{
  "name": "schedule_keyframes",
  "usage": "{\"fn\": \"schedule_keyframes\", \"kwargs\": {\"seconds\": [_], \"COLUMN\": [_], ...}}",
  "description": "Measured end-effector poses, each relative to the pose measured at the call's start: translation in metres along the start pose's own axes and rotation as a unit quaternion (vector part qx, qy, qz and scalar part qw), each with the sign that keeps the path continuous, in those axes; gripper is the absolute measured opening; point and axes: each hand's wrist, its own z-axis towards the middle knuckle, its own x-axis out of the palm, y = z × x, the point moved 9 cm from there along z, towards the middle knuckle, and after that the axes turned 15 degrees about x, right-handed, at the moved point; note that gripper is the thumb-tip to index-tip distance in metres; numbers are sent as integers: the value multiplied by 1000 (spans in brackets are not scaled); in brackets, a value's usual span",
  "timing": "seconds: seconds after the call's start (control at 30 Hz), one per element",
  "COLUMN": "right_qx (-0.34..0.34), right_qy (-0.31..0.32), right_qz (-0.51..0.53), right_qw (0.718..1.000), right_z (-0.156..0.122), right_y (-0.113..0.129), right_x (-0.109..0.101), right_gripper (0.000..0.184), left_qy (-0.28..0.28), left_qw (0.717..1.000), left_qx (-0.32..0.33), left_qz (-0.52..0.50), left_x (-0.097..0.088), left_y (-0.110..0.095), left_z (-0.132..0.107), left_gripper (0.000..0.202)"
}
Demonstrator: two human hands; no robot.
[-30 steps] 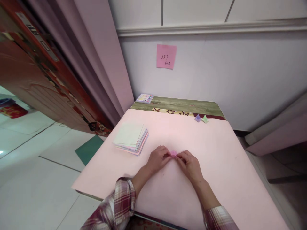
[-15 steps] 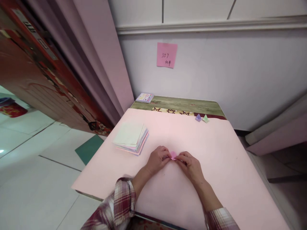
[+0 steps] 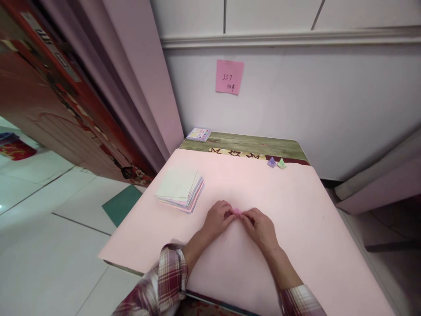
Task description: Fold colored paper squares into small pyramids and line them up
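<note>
The little pink paper is right in the middle, between the fingertips of both hands, low over the pink counter. The left hand pinches one side. The right hand pinches the other. The fingers hide some of it.

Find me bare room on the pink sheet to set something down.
Bare: the pink sheet between the right hand and its right edge, also between the paper stack and the purple folded piece. Crowded: around the left hand and small pink paper.
</note>
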Motion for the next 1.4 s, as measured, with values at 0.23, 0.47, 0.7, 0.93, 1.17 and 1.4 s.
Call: {"fn": "schedule_keyframes", "kwargs": {"seconds": [0.23, 0.47, 0.7, 0.93, 1.17, 1.4], "right_qx": [37, 78, 87, 59, 58, 50], "right_qy": [-21, -25, -47, -92, -91, -87], "right_qz": [-23, -25, -28, -38, -34, -6], "right_qw": [999, 996, 995, 993, 994, 995], "right_z": [1, 1, -2, -4, -4, -5], "right_y": [-1, -1, 0, 2, -2, 2], "right_x": [-2, -3, -1, -3, -1, -5], "right_gripper": [24, 21, 15, 21, 19, 17], "left_qy": [-28, -18, -32, -30, -36, -41], "left_qw": [999, 996, 992, 994, 995, 995], "left_qx": [-23, -43, -57, -42, -24, -28], "left_qz": [16, 76, 104, 94, 89, 88], "left_x": [-6, -3, -2, 0, 0, -1], "left_y": [4, 5, 7, 3, -1, -1], "left_z": [0, -1, -4, -5, -5, -4], "left_gripper": [17, 16, 12, 6, 10, 10]}}
